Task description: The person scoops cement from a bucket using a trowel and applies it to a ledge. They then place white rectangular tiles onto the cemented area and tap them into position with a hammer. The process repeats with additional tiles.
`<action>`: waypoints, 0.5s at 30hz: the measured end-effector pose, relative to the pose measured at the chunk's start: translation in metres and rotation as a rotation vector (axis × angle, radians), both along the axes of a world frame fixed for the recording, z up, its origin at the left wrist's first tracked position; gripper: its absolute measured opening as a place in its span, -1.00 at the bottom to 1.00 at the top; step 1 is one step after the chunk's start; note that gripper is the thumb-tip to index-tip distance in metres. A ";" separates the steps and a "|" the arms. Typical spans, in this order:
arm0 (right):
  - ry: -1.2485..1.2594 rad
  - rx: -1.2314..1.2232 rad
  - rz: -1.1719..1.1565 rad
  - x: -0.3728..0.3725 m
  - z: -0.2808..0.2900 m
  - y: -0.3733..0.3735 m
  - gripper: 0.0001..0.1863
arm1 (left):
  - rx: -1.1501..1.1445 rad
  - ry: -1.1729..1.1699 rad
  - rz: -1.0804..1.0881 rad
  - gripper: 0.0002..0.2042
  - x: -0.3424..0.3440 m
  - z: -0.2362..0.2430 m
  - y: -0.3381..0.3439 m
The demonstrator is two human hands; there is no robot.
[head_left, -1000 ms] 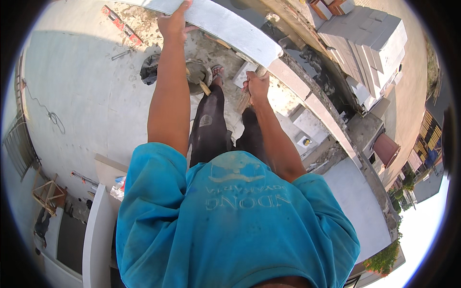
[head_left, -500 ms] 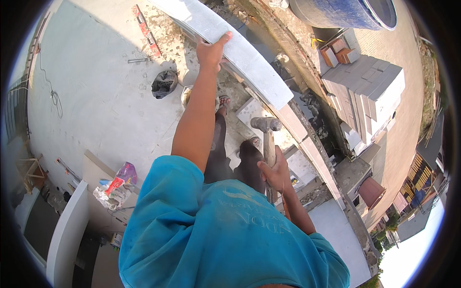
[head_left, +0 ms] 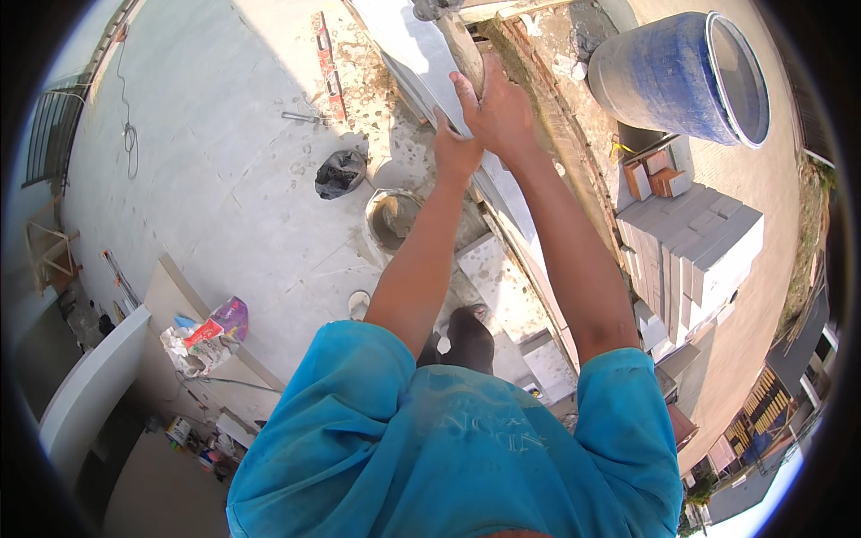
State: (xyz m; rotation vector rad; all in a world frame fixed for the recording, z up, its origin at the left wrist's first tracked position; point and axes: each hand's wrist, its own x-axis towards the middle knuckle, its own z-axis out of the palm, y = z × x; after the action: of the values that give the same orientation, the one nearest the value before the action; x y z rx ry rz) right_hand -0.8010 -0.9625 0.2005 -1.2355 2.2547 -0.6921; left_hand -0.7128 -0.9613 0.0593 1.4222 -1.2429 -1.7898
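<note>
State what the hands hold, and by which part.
Right hand grips a mallet by its wooden handle; left hand rests against the right wrist.

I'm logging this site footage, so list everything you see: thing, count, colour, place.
Hammer handle: one, grey-brown, top centre, in both hands.
White slab: one, beneath the hands.
Barrel: one, blue, upper right.
Block stack: one, pale grey, right.
Bucket: one, grey, centre.
Black bag: one, left of the bucket.
Spirit level: one, red, upper left.
Shirt: one, blue, bottom.
Left hand: below the right.
Right hand: gripping the handle.
</note>
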 end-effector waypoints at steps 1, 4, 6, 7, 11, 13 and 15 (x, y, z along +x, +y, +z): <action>0.033 0.028 0.018 -0.010 -0.017 0.000 -0.47 | 0.085 0.027 -0.013 0.22 -0.003 0.013 0.006; 0.039 0.041 0.056 -0.010 -0.026 -0.009 -0.48 | 0.084 -0.041 -0.008 0.22 0.002 0.015 0.007; -0.027 0.007 0.027 -0.001 -0.017 -0.007 -0.48 | 0.049 -0.087 -0.009 0.22 0.005 0.012 0.006; -0.030 -0.012 0.022 0.003 -0.017 -0.001 -0.48 | 0.053 -0.088 -0.018 0.21 0.006 0.014 0.005; -0.011 0.113 0.057 0.000 -0.022 0.005 -0.50 | 0.128 -0.070 -0.011 0.21 0.005 0.018 0.007; 0.022 0.140 0.052 0.001 -0.021 0.002 -0.45 | 0.167 -0.053 -0.010 0.20 0.006 0.025 0.002; 0.058 0.052 0.003 0.011 -0.019 0.014 -0.34 | 0.131 -0.058 -0.030 0.20 0.006 0.028 0.002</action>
State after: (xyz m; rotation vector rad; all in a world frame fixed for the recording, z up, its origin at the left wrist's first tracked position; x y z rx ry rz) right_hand -0.7902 -0.9485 0.1816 -1.2485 2.3029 -0.5996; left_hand -0.7072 -0.9598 0.0874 1.5450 -1.2004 -1.8930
